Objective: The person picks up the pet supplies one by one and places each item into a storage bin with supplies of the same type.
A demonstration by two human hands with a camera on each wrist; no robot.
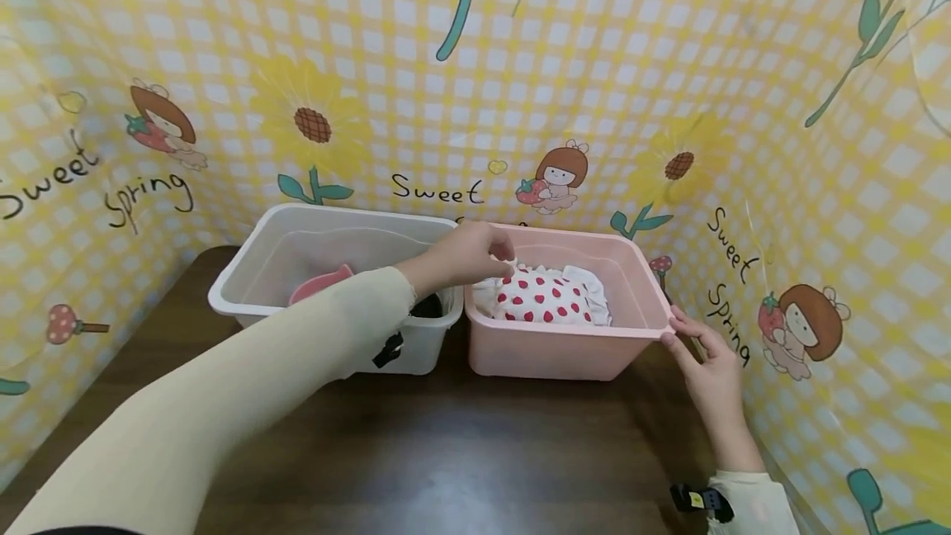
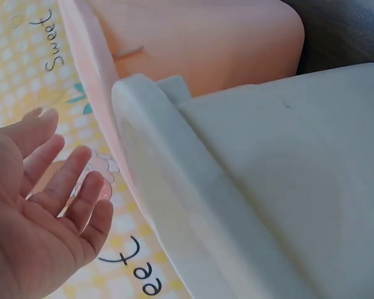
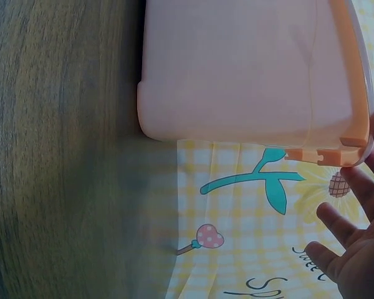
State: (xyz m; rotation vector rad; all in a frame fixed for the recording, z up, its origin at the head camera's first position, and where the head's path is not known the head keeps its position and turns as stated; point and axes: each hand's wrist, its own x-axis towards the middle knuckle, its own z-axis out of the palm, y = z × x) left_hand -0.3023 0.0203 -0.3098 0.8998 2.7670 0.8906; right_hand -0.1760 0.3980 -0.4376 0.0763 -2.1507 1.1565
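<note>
My left hand (image 1: 470, 253) hovers over the near-left part of the pink bin (image 1: 550, 351), its fingers loosely bent. The left wrist view shows the same hand (image 2: 47, 208) holding nothing. Inside the pink bin lies a white ruffled cloth item (image 1: 546, 295) with red strawberry-like spots. At the bin's right front corner my right hand (image 1: 709, 374) grips the rim between thumb and forefinger. In the right wrist view its other fingers (image 3: 340, 224) spread away from the bin (image 3: 243, 68).
A pale grey bin (image 1: 256, 258) stands left of the pink one, with a pink object (image 1: 321, 281) and a dark object (image 1: 427, 306) inside, partly hidden by my left arm. Both rest on a dark wooden table (image 1: 446, 452). Yellow checked cloth (image 1: 416, 106) hangs close behind and at the sides.
</note>
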